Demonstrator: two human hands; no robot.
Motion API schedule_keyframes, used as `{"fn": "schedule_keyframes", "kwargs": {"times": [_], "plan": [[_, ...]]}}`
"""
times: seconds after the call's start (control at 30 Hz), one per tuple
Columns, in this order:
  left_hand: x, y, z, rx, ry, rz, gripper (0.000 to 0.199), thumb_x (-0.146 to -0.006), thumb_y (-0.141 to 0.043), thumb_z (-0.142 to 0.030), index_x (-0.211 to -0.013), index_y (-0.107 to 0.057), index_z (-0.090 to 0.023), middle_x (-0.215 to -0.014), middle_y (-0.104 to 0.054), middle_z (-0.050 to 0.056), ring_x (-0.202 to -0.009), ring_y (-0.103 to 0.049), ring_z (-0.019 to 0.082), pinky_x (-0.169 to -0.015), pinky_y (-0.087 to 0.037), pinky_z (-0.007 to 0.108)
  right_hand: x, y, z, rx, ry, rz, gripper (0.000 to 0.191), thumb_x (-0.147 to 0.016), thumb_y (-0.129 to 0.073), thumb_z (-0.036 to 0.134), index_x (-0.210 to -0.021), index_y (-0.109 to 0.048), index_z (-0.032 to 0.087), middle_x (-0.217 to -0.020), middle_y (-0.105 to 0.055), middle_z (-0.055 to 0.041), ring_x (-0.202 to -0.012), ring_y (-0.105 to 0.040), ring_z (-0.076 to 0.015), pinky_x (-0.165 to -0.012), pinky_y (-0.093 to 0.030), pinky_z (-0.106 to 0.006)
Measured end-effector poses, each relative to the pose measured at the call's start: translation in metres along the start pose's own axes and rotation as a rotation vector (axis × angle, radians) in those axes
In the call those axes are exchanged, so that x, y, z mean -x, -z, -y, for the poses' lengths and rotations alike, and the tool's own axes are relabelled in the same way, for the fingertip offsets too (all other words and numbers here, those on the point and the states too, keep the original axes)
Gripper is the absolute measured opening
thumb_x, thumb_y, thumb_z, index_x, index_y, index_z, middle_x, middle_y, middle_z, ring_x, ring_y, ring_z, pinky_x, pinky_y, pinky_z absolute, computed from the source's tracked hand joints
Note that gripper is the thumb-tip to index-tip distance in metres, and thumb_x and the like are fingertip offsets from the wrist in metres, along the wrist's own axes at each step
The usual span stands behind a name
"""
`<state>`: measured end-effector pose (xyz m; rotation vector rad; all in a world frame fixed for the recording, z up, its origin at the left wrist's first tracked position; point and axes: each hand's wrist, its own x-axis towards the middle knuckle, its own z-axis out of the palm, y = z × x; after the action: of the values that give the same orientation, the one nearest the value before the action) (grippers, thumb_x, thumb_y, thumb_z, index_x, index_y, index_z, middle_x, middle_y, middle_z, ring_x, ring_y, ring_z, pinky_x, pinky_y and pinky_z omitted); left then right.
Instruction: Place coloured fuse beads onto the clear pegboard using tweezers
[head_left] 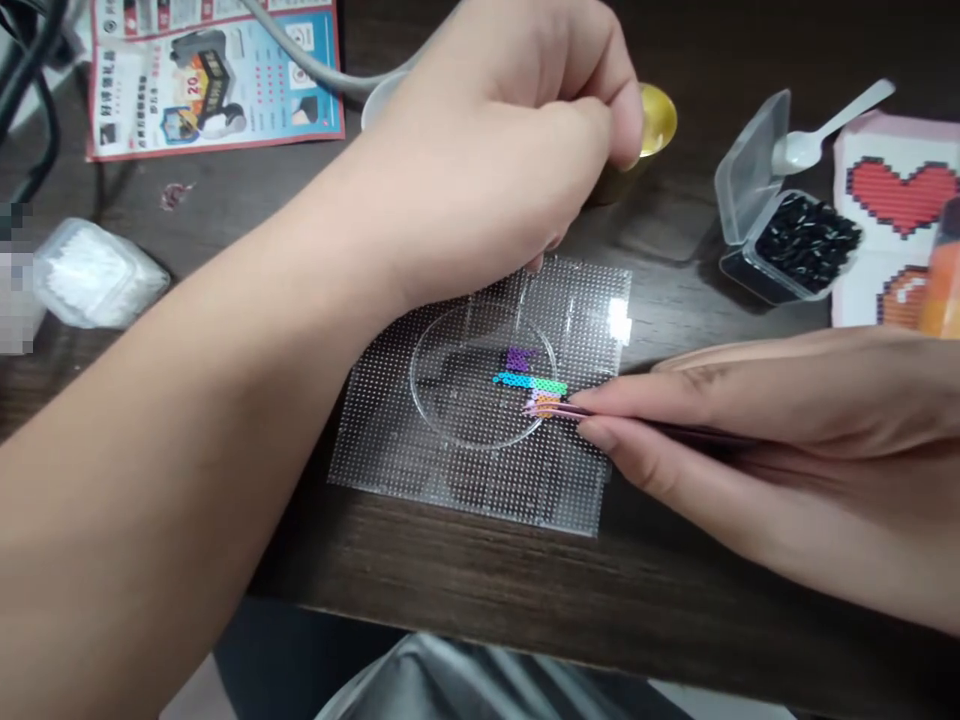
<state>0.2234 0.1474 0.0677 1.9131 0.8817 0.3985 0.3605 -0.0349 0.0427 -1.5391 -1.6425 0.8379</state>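
My right hand (pixel 720 450) pinches a pair of tweezers (pixel 574 410), their tips at the small coloured beads on a clear pegboard (pixel 420 470). Purple beads (pixel 517 359) sit above a row of blue beads (pixel 514 380) and green beads (pixel 551 386). Orange beads (pixel 547 402) are just below, partly covered by the tweezers. A clear round outline (pixel 415 400) surrounds most of the beads. Above the board's far edge, my left hand (pixel 540 120) is closed, fingertips curled in beside a gold cup (pixel 658 120). Whatever it holds is hidden.
An open clear box of black beads (pixel 806 245) stands at the right, near a white spoon (pixel 806 148) and a heart pattern sheet (pixel 900 190). At the left is a container of white pieces (pixel 94 270). A printed leaflet (pixel 217 85) and grey cord (pixel 300 60) lie behind.
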Motion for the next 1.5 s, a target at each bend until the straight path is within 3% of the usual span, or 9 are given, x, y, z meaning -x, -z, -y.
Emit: {"fn": "schedule_keyframes", "kwargs": {"times": [0.1,0.3,0.47,0.63,0.77,0.97,1.1,1.33,1.5], "plan": [[0.001,0.0,-0.002,0.018,-0.008,-0.004,0.042,-0.093,-0.043,0.013,-0.078,-0.065,-0.019,-0.046,-0.046,-0.013,-0.045,-0.052,0.006,-0.048,-0.038,0.016,-0.001,0.002,0.0,0.04,-0.063,-0.012,0.019,-0.104,-0.08,0.021,-0.099,-0.094,0.034,-0.084,-0.088,0.0022,-0.07,-0.085,-0.0206,-0.05,-0.064,-0.031],[0.003,0.001,-0.004,0.135,0.016,0.012,0.037,-0.099,-0.046,0.011,-0.083,-0.07,-0.012,-0.046,-0.046,-0.013,-0.042,-0.045,0.001,-0.054,-0.035,0.014,0.003,0.003,-0.003,0.016,0.005,-0.016,0.015,-0.101,-0.085,0.023,-0.1,-0.095,0.034,-0.076,-0.085,0.0021,-0.052,-0.075,-0.0166,-0.037,-0.05,-0.028],[0.003,0.002,-0.001,0.123,0.004,0.007,0.038,-0.102,-0.049,0.009,-0.109,-0.085,-0.004,-0.046,-0.048,-0.011,-0.043,-0.045,0.004,-0.053,-0.036,0.016,0.003,0.003,0.007,0.022,-0.069,-0.006,0.016,-0.102,-0.083,0.023,-0.102,-0.097,0.031,-0.08,-0.086,0.0002,-0.058,-0.079,-0.0191,-0.042,-0.056,-0.03],[0.003,0.002,0.0,0.135,0.014,0.014,0.036,-0.104,-0.051,0.006,-0.114,-0.085,-0.003,-0.046,-0.05,-0.011,-0.042,-0.046,0.003,-0.057,-0.038,0.016,0.005,0.004,0.001,0.068,-0.013,-0.075,0.016,-0.098,-0.088,0.021,-0.101,-0.096,0.034,-0.077,-0.085,0.0027,-0.058,-0.079,-0.0185,-0.041,-0.056,-0.028],[0.003,0.003,-0.001,0.158,0.0,0.022,0.036,-0.099,-0.05,0.01,-0.103,-0.082,-0.005,-0.045,-0.048,-0.011,-0.041,-0.044,0.003,-0.054,-0.035,0.017,0.005,0.005,-0.002,0.021,0.054,-0.073,0.018,-0.098,-0.086,0.02,-0.101,-0.095,0.035,-0.074,-0.083,0.0047,-0.05,-0.072,-0.0157,-0.037,-0.053,-0.027],[0.002,0.003,0.0,0.144,0.015,0.03,0.024,-0.107,-0.059,-0.001,-0.092,-0.076,-0.01,-0.047,-0.05,-0.011,-0.041,-0.045,0.002,-0.054,-0.035,0.018,0.004,0.007,0.009,0.068,-0.033,-0.079,0.015,-0.1,-0.087,0.022,-0.101,-0.095,0.034,-0.08,-0.086,0.0034,-0.056,-0.077,-0.0162,-0.044,-0.058,-0.028],[0.003,0.002,0.001,0.199,-0.002,0.043,0.033,-0.108,-0.062,0.001,-0.08,-0.066,-0.016,-0.046,-0.05,-0.009,-0.043,-0.045,0.006,-0.048,-0.032,0.024,0.003,0.004,0.01,0.049,-0.056,-0.146,0.019,-0.098,-0.089,0.02,-0.098,-0.094,0.039,-0.087,-0.088,0.0071,-0.062,-0.08,-0.0151,-0.05,-0.063,-0.027],[0.002,0.0,0.003,0.222,-0.026,0.052,0.037,-0.107,-0.062,0.004,-0.077,-0.065,-0.017,-0.046,-0.044,-0.009,-0.044,-0.045,0.007,-0.047,-0.035,0.026,-0.002,0.002,0.006,0.019,-0.05,-0.116,0.028,-0.099,-0.084,0.016,-0.096,-0.094,0.042,-0.075,-0.082,0.0092,-0.055,-0.073,-0.0147,-0.045,-0.056,-0.033],[0.002,0.001,0.003,0.226,-0.014,0.061,0.036,-0.107,-0.061,0.004,-0.078,-0.066,-0.018,-0.045,-0.046,-0.009,-0.045,-0.046,0.008,-0.047,-0.037,0.026,-0.005,0.005,0.004,0.033,0.023,-0.091,0.028,-0.098,-0.083,0.011,-0.097,-0.095,0.036,-0.073,-0.082,0.0073,-0.051,-0.07,-0.0127,-0.043,-0.054,-0.029]]}}
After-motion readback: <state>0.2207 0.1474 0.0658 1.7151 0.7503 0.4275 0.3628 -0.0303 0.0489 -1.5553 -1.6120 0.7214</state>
